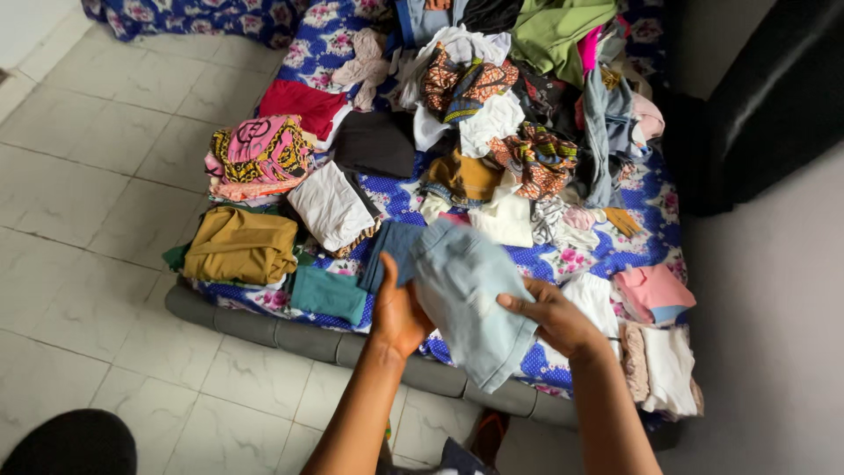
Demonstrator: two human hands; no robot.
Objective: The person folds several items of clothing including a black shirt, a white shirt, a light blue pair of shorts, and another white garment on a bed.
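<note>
The pale blue denim garment (466, 299) hangs above the near edge of the mattress (264, 330). The left hand (400, 317) grips its left edge; the right hand (554, 318) pinches its right side. Risk: the loose lower portion may unfold, or knock the folded teal garment (327, 295) close by.

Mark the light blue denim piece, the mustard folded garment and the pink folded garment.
light blue denim piece (466, 303): head view, middle of the fabric.
mustard folded garment (242, 246): head view, top fold.
pink folded garment (652, 290): head view, upper face.
</note>
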